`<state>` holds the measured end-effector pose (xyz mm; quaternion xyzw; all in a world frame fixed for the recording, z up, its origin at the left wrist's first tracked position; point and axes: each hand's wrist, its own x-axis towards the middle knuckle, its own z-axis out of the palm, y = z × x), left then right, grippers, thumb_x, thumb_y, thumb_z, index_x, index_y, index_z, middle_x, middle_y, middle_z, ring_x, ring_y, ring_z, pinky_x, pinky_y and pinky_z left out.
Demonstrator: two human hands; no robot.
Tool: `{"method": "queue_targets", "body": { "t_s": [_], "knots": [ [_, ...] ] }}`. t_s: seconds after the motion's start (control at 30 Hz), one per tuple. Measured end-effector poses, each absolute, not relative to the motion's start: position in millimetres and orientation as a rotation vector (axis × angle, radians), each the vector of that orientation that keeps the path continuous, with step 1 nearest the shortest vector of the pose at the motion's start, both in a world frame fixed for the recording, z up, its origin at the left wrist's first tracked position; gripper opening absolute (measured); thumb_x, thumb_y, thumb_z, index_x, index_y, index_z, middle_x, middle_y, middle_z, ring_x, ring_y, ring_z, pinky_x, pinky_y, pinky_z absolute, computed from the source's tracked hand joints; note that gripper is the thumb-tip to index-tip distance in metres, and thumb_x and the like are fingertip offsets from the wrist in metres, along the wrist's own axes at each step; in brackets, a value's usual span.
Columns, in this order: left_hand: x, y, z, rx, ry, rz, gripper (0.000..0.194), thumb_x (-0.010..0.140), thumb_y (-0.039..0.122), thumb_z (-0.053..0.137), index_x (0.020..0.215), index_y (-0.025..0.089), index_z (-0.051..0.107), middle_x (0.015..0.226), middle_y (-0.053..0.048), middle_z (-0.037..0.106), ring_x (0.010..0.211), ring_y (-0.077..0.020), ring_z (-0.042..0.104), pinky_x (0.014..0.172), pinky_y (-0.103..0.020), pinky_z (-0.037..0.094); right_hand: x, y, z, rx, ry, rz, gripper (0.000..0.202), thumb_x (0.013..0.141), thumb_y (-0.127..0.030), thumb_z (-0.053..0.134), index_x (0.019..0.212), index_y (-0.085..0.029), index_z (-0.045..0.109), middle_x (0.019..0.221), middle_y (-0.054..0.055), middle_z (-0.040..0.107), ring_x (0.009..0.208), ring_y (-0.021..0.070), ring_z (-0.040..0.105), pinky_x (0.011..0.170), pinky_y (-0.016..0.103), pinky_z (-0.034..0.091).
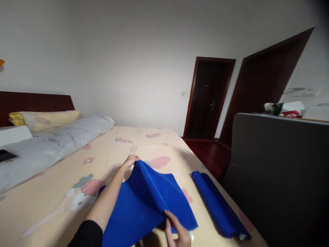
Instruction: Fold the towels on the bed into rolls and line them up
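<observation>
A blue cloth (133, 206) lies partly spread on the bed at the bottom centre, its middle lifted into a ridge. My left hand (131, 160) pinches the cloth's far edge and holds it raised. Nearer the camera, my right hand (177, 230) grips the near edge between thumb and forefinger. The cloth's right part rests on the sheet. To its right lie two rolled blue cloths (213, 206), side by side near the bed's edge.
The patterned bed sheet (123, 140) stretches away to the wall. A grey rolled quilt (61, 137) and a yellow pillow (51, 120) are at left. A dark grey panel (277, 171) stands at right, with small items above. Behind is a dark door (205, 99).
</observation>
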<state>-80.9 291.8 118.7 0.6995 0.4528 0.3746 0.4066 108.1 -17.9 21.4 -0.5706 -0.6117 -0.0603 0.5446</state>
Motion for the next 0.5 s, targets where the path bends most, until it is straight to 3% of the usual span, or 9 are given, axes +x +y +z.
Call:
{"method": "queue_targets", "body": {
  "t_s": [0.13, 0.27, 0.37, 0.5],
  "knots": [
    [-132, 280, 171, 1.668, 0.982, 1.111, 0.046, 0.073, 0.047, 0.068, 0.101, 0.012, 0.065, 0.084, -0.005, 0.068, 0.072, -0.0140, 0.061, 0.066, -0.026, 0.044, 135, 18, 95, -1.128, -1.206, 0.244, 0.031, 0.077, -0.045, 0.069, 0.089, -0.016, 0.072, 0.083, 0.008, 0.075, 0.076, 0.0200, 0.071, 0.070, 0.027, 0.058],
    [-175, 256, 205, 1.617, 0.887, 1.154, 0.054, 0.062, 0.051, 0.076, 0.098, 0.011, 0.070, 0.091, -0.011, 0.072, 0.081, -0.0194, 0.065, 0.075, -0.031, 0.047, 160, 57, 157, -1.048, -1.127, 0.526, 0.045, 0.064, -0.049, 0.078, 0.091, -0.014, 0.071, 0.076, 0.008, 0.073, 0.070, 0.0204, 0.068, 0.067, 0.031, 0.056],
    [-198, 235, 218, 1.614, 0.863, 1.156, 0.055, 0.058, 0.048, 0.081, 0.098, 0.011, 0.072, 0.094, -0.012, 0.074, 0.087, -0.0227, 0.067, 0.082, -0.035, 0.048, 175, 83, 183, -1.043, -1.211, 0.585, 0.057, 0.060, -0.053, 0.079, 0.099, -0.013, 0.071, 0.073, 0.006, 0.072, 0.067, 0.0194, 0.066, 0.068, 0.034, 0.056],
    [-214, 215, 228, 1.650, 0.886, 1.181, 0.050, 0.056, 0.042, 0.084, 0.095, 0.012, 0.074, 0.092, -0.011, 0.075, 0.084, -0.0218, 0.067, 0.083, -0.034, 0.048, 187, 105, 203, -1.081, -1.327, 0.569, 0.057, 0.056, -0.057, 0.079, 0.090, -0.012, 0.073, 0.072, 0.008, 0.072, 0.067, 0.0209, 0.067, 0.068, 0.037, 0.056]
  ]
}}
